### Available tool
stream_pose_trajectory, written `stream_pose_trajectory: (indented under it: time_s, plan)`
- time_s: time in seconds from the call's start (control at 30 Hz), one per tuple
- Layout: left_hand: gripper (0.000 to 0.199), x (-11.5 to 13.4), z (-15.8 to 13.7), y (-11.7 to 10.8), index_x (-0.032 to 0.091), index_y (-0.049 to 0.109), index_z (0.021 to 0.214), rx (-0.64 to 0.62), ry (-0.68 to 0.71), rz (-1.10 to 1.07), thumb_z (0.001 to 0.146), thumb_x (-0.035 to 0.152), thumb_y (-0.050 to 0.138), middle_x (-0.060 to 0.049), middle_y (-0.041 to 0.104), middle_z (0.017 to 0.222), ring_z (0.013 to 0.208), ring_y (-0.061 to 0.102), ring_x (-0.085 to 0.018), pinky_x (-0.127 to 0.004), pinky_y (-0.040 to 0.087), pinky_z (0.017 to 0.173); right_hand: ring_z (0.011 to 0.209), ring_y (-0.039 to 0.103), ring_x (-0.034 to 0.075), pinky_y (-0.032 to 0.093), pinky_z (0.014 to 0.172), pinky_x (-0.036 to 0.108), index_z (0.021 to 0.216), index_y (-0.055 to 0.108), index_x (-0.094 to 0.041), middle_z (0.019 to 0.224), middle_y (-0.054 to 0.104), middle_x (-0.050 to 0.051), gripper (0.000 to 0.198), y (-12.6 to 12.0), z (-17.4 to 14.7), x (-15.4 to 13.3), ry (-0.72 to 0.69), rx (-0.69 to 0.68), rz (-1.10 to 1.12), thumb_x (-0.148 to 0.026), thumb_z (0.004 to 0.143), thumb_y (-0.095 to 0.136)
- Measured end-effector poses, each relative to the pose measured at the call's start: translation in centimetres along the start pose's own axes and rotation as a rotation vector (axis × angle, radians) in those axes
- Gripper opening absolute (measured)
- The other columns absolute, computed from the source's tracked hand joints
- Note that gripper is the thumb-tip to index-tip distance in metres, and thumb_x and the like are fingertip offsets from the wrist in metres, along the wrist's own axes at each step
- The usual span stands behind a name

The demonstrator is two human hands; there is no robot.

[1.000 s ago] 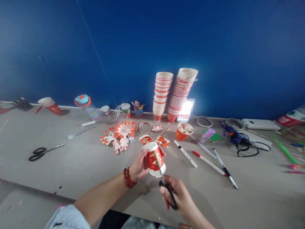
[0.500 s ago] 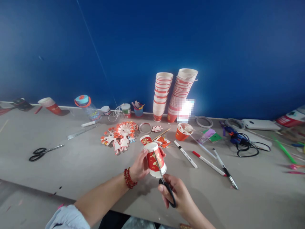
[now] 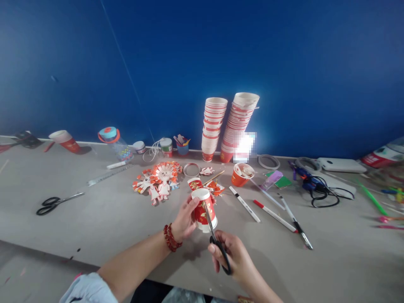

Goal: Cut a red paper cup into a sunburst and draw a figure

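Observation:
My left hand (image 3: 185,219) is wrapped round a red paper cup (image 3: 200,212) with gold print, held bottom up above the table. My right hand (image 3: 232,251) grips black-handled scissors (image 3: 213,240), their blades lying along the side of the cup and pointing up toward its white base. Whether one blade is inside the cup wall I cannot tell. Just behind the cup are a cut red cup piece (image 3: 195,183) and red-and-white paper scraps (image 3: 217,188). Left of these lie paper figures (image 3: 164,176) with orange-and-white fringes.
Two tall stacks of paper cups (image 3: 214,126) stand against the blue wall. An orange cup (image 3: 239,180) holds scraps. To the right lie a black-and-white marker (image 3: 244,205), a red marker (image 3: 274,216) and a pen (image 3: 296,223). Another pair of scissors (image 3: 58,203) rests at left.
The cup and scissors have shifted very slightly left in view, along with a small camera movement. Both hands keep their holds.

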State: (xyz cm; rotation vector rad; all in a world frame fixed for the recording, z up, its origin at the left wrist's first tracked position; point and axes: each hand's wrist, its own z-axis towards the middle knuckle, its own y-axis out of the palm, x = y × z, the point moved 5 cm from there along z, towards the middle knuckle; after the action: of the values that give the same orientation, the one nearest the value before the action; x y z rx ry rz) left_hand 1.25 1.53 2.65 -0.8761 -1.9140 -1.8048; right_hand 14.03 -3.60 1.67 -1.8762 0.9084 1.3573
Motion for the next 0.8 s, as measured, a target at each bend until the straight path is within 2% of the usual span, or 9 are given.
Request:
stream_pose_trajectory:
  time_s: [0.1, 0.2, 0.4, 0.53, 0.63, 0.8]
  plan:
    - [0.043, 0.4, 0.4, -0.3, 0.013, 0.070, 0.106, 0.043, -0.003, -0.053, 0.081, 0.049, 0.069, -0.011, 0.072, 0.104, 0.103, 0.066, -0.026, -0.038, 0.047, 0.097, 0.039, 0.045, 0.008, 0.029, 0.042, 0.019, 0.064, 0.037, -0.022, 0.045, 0.049, -0.006, 0.060, 0.3, -0.7, 0.3, 0.038, -0.077, 0.058, -0.076, 0.069, 0.063]
    - [0.040, 1.1, 0.8, -0.3, 0.012, 0.069, 0.105, 0.023, 0.034, -0.155, 0.087, 0.047, 0.062, -0.011, 0.072, 0.104, 0.103, 0.066, -0.024, -0.040, 0.043, 0.104, 0.038, 0.045, 0.007, 0.025, 0.039, 0.018, 0.062, 0.034, -0.023, 0.045, 0.043, -0.008, 0.064, 0.4, -1.6, 0.8, 0.097, -0.148, 0.113, -0.076, 0.062, 0.069]
    - [0.041, 1.4, 0.8, 0.1, 0.012, 0.067, 0.109, -0.042, 0.036, -0.243, 0.093, 0.048, 0.053, -0.011, 0.070, 0.109, 0.107, 0.064, -0.023, -0.043, 0.040, 0.108, 0.037, 0.044, 0.007, 0.021, 0.040, 0.019, 0.063, 0.036, -0.022, 0.044, 0.043, -0.008, 0.065, 0.1, -2.3, 0.9, 0.102, -0.176, 0.094, -0.082, 0.065, 0.060]
    - [0.041, 1.5, 0.8, 0.0, 0.013, 0.066, 0.111, -0.022, 0.031, -0.262, 0.092, 0.047, 0.053, -0.011, 0.070, 0.110, 0.109, 0.064, -0.024, -0.044, 0.041, 0.107, 0.036, 0.042, 0.007, 0.020, 0.040, 0.019, 0.064, 0.038, -0.022, 0.041, 0.044, -0.007, 0.066, 0.5, -2.1, 1.1, 0.114, -0.234, 0.070, -0.085, 0.063, 0.058]
    - [0.041, 1.6, 0.8, 0.0, 0.014, 0.066, 0.111, -0.023, 0.046, -0.275, 0.090, 0.049, 0.056, -0.010, 0.071, 0.107, 0.107, 0.065, -0.025, -0.046, 0.042, 0.105, 0.038, 0.039, 0.007, 0.021, 0.043, 0.020, 0.065, 0.039, -0.022, 0.042, 0.050, -0.005, 0.065, 0.1, -2.0, 0.8, 0.077, -0.194, 0.058, -0.085, 0.067, 0.055]
    - [0.041, 1.4, 0.6, 0.0, 0.017, 0.065, 0.112, -0.033, 0.042, -0.228, 0.081, 0.043, 0.071, -0.009, 0.070, 0.111, 0.110, 0.063, -0.024, -0.043, 0.042, 0.106, 0.039, 0.042, 0.007, 0.022, 0.044, 0.020, 0.065, 0.038, -0.022, 0.044, 0.050, -0.005, 0.063, 0.0, -1.9, 0.3, 0.074, -0.191, 0.075, -0.081, 0.068, 0.059]
